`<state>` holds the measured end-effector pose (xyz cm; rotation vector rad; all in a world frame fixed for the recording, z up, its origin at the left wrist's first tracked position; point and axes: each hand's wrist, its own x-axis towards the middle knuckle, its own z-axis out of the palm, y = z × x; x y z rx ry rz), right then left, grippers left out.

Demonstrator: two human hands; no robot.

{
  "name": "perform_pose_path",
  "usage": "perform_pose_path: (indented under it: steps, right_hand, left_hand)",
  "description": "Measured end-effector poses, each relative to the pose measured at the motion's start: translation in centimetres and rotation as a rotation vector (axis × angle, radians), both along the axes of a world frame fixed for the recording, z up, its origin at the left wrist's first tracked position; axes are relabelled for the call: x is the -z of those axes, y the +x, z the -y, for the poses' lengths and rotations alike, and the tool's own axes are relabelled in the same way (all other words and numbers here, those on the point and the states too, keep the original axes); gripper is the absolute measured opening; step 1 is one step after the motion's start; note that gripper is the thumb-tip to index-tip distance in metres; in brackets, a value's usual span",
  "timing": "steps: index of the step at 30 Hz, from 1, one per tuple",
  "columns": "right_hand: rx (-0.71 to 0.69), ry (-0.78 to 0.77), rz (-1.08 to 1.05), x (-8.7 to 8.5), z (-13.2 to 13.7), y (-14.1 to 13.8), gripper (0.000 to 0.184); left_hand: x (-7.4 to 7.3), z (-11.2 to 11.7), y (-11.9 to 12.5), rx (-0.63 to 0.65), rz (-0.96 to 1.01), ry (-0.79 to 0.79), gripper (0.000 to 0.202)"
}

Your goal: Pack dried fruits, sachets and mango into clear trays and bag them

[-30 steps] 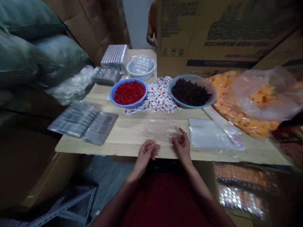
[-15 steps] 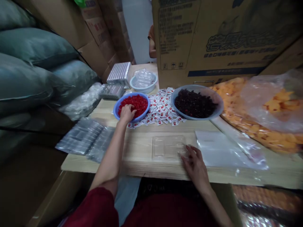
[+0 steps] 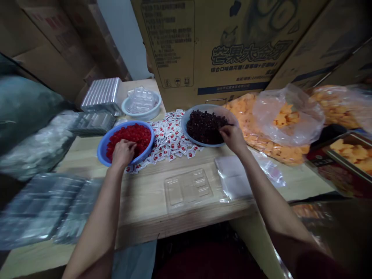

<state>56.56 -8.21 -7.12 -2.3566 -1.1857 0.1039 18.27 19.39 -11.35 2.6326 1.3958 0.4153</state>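
Observation:
My left hand (image 3: 123,153) reaches into a blue bowl (image 3: 101,153) of small glossy red pieces (image 3: 136,135). Its fingers are curled down among them, and the fingertips are hidden. Over the right side of a pale translucent bowl (image 3: 209,145) of small dark pieces (image 3: 203,124), my right hand (image 3: 232,136) has thumb and fingers pinched together at a dark piece. On the table between my forearms lies a clear plastic tray (image 3: 187,190) with moulded compartments, touched by neither hand.
Small printed white packets (image 3: 171,133) spread between the bowls. Clear bags (image 3: 232,174) lie right of the tray, stacked clear trays (image 3: 100,95) at back left, bagged trays (image 3: 37,205) at front left. Bagged orange pieces (image 3: 247,116) flank the dark bowl; a large carton (image 3: 174,46) stands behind.
My right hand has left the clear tray and moved forward to the bowl of dark pieces. My left hand stays in the red pieces. The view has turned right.

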Motion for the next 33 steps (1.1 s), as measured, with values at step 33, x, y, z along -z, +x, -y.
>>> perform_pose_path:
  steps: [33]
  right_hand:
    - [-0.622,-0.148,0.111,7.4,5.0,-13.0,0.018]
  left_hand:
    - [-3.0,3.0,-0.1,-0.204,0.256,0.008,0.030]
